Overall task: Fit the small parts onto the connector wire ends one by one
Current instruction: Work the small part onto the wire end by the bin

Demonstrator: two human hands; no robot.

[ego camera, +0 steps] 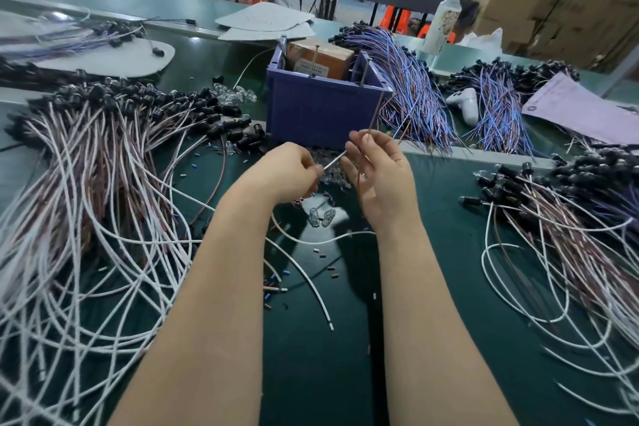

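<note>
My left hand (pixel 290 169) is curled and pinches the near end of a short white wire end (pixel 334 161) that runs up-right to my right hand (pixel 377 173). My right hand pinches a thin brown wire (pixel 375 114) between thumb and fingers; the wire rises in front of the blue bin and also hangs down across the palm. Several small clear parts (pixel 323 216) lie on the green table under and between the hands. Whether a part sits on the wire end I cannot tell.
A blue bin (pixel 321 107) holding a brown box stands just behind the hands. Heaps of white and brown wires with black connectors (pixel 103 135) lie left and right (pixel 567 218). Blue-purple wire bundles (pixel 415 86) lie behind. Tiny sleeves scatter over the green table (pixel 311 339).
</note>
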